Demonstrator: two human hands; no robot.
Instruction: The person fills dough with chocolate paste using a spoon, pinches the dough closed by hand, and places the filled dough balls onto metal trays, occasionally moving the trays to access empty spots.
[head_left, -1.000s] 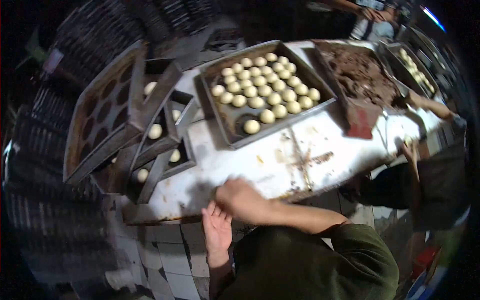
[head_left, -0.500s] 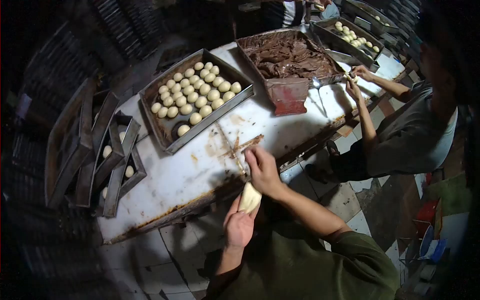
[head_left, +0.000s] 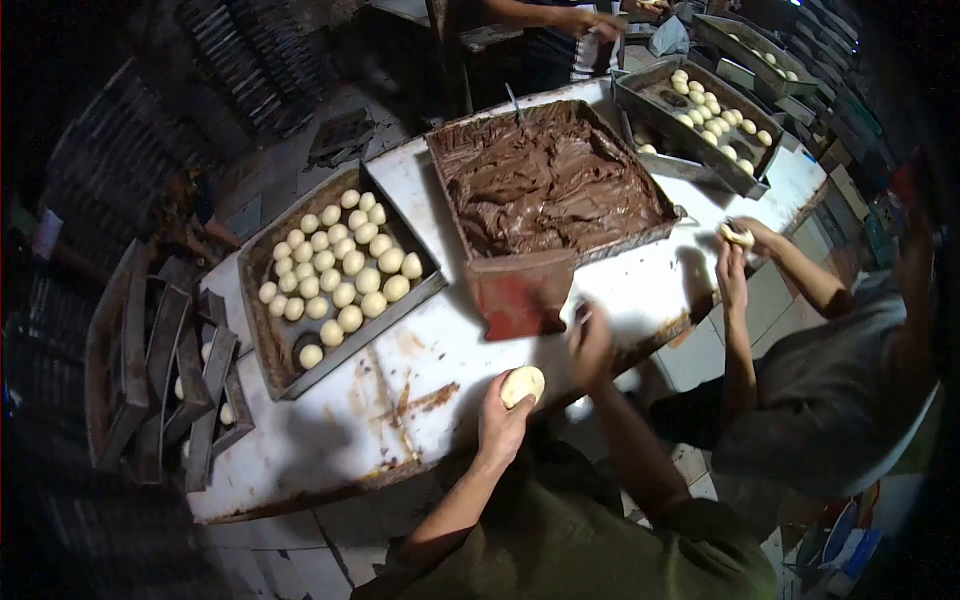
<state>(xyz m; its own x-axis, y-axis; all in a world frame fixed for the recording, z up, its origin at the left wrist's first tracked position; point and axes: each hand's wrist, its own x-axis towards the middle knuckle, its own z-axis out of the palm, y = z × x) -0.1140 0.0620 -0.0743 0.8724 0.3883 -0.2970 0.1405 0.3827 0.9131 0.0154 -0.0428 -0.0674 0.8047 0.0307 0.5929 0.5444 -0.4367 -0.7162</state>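
My left hand [head_left: 502, 425] is closed around a pale, flattened piece of dough [head_left: 522, 386], held up over the front edge of the table. Blurred by motion, my right hand [head_left: 592, 350] is apart from the dough, just right of a red, brown-smeared box-like piece [head_left: 515, 300]. Its fingers look curled around a small dark thing [head_left: 582, 312] that I cannot make out. Behind the red piece stands a big metal tray [head_left: 448, 205] of thick brown chocolate-like filling [head_left: 550, 185], with a handle [head_left: 514, 100] sticking up at its back.
To the left, a metal tray [head_left: 262, 345] holds rows of dough balls [head_left: 343, 250]. Stacked tilted trays [head_left: 165, 370] stand at the table's left end. Another tray of balls [head_left: 700, 110] is at the far right. A co-worker's hands [head_left: 738, 250] hold dough; another person's arm [head_left: 560, 18] is behind.
My right hand has moved away from the dough, rightward toward the filling tray. My left hand now holds the dough higher, its round face showing. The view has shifted, bringing the filling tray closer.
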